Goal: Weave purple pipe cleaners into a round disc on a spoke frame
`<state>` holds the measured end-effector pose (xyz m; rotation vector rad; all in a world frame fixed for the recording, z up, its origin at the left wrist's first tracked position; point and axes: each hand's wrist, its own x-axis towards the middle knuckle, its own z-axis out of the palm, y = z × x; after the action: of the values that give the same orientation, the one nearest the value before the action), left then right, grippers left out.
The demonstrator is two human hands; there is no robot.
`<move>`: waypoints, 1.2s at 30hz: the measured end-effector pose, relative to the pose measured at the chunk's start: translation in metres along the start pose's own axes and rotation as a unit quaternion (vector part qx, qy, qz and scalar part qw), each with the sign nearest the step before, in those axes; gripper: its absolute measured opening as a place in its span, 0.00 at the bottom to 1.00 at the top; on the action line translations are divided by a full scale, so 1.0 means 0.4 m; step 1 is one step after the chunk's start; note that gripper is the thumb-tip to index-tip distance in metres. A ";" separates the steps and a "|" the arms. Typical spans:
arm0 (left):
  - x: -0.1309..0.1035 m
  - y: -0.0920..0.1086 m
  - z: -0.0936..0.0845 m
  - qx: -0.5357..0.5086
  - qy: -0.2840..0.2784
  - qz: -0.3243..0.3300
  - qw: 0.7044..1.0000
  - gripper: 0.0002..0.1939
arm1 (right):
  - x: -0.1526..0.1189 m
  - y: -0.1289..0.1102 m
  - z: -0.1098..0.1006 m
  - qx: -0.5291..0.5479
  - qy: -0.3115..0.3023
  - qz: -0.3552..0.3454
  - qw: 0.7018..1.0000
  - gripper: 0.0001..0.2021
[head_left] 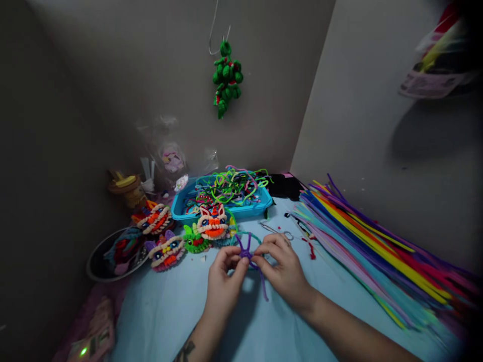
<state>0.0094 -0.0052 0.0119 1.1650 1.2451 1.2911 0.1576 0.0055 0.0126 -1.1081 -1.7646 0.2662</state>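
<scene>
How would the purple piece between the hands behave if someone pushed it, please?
The purple piece would probably bend but keep its shape, since its thin strands stand out from the bunched middle. It is likely light, as the left hand and right hand hold it with fingertips. Its splayed ends should discourage rolling.

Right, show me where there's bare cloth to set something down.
Widest: pale blue cloth left of the left hand, in front of the cream-and-orange fuzzy figures. Narrower: between the right hand and the long multicoloured fuzzy stems. Crowded: behind the hands, around the figures and rectangular blue plastic tray.
</scene>
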 end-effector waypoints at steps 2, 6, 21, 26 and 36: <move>0.000 0.002 0.000 0.005 -0.003 0.002 1.000 0.11 | 0.003 0.000 -0.002 -0.010 -0.010 -0.014 1.000 0.04; -0.001 0.002 0.000 0.016 -0.002 0.009 1.000 0.10 | 0.006 -0.002 -0.006 -0.023 -0.027 -0.029 0.999 0.04; -0.007 -0.001 0.001 0.090 -0.022 0.053 0.994 0.06 | 0.007 0.025 0.013 0.094 -0.127 0.096 0.983 0.05; 0.005 -0.009 -0.003 0.054 -0.019 0.019 0.998 0.09 | 0.009 0.030 0.013 0.109 -0.122 0.124 0.979 0.03; 0.021 -0.004 -0.009 -0.087 0.022 -0.047 0.995 0.17 | 0.009 0.000 -0.019 0.067 -0.130 -0.048 0.988 0.12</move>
<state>0.0052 0.0029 0.0103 0.9470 1.1806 1.3326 0.1634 0.0059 0.0184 -0.9215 -1.9915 0.4825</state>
